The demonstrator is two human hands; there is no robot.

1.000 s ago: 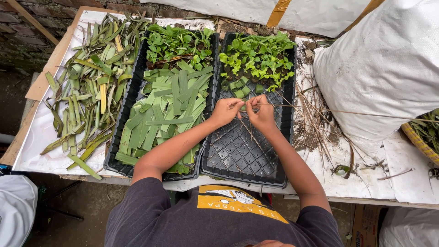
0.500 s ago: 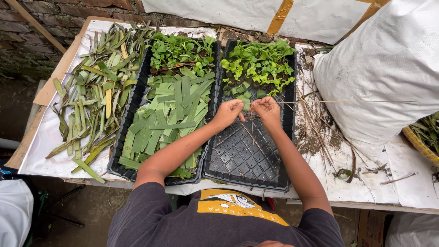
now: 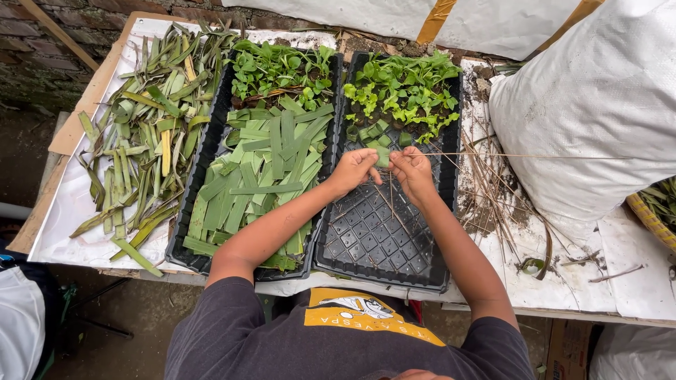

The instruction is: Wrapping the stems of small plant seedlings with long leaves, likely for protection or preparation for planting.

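Note:
Both of my hands meet over the right black tray (image 3: 394, 253). My left hand (image 3: 353, 169) and my right hand (image 3: 412, 171) pinch a small rolled green leaf piece (image 3: 382, 156) between them. A thin dry stick (image 3: 493, 155) runs from my right hand out to the right, and other thin sticks hang below my fingers. The far end of this tray holds small green seedlings (image 3: 401, 88) in leaf cups. The left black tray (image 3: 204, 158) holds cut green leaf strips (image 3: 264, 176) and more seedlings at its far end.
A pile of long uncut leaves (image 3: 144, 141) lies on white sheeting at the left. A large white sack (image 3: 598, 112) stands at the right, with dry sticks and soil (image 3: 486, 190) beside the tray. A brick wall runs behind the table.
My hands have stayed together over the right tray, working the leaf piece. The camera has shifted slightly, so the trays sit a little lower in view.

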